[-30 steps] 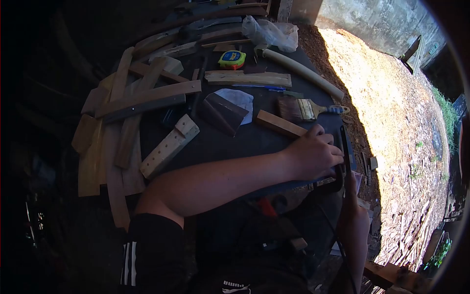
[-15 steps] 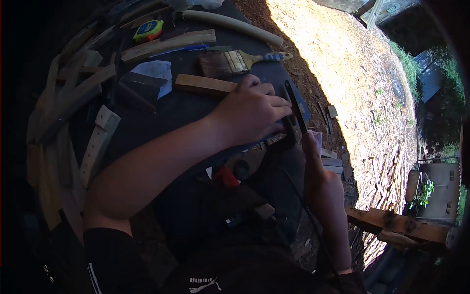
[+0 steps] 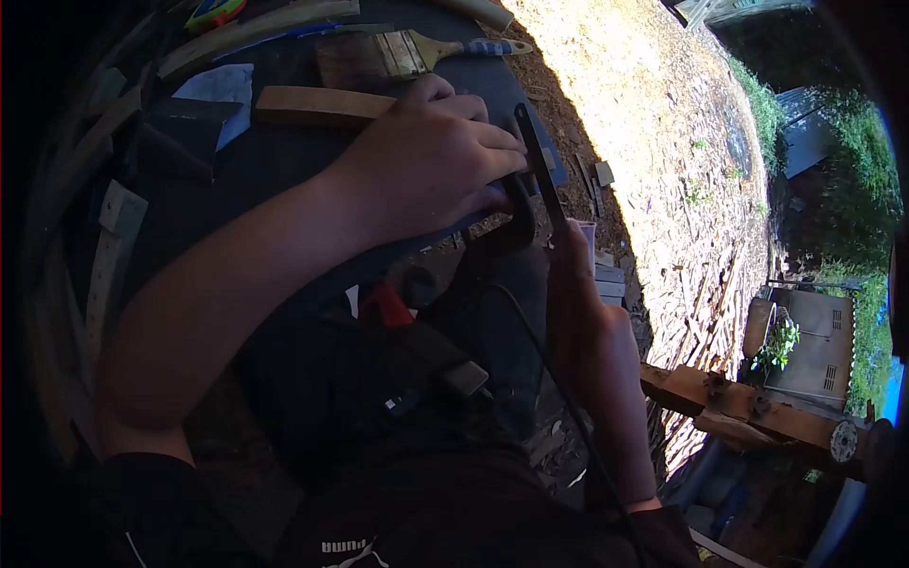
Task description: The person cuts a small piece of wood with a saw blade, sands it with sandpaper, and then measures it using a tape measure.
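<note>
the dark table carries a flat brown wooden strip, a wide paintbrush with a yellow handle, a white paper sheet and a pale drilled wooden bar.

An open-air woodworking yard — the left hand grips a black clamp at the edge of a dark workbench, with a paintbrush just beyond the grip, cut wooden strips well to its left and sunlit wood chips covering the ground to its right.

harsh sunlit glare at right; deep shadow at left; fisheye warp with black corners
</note>
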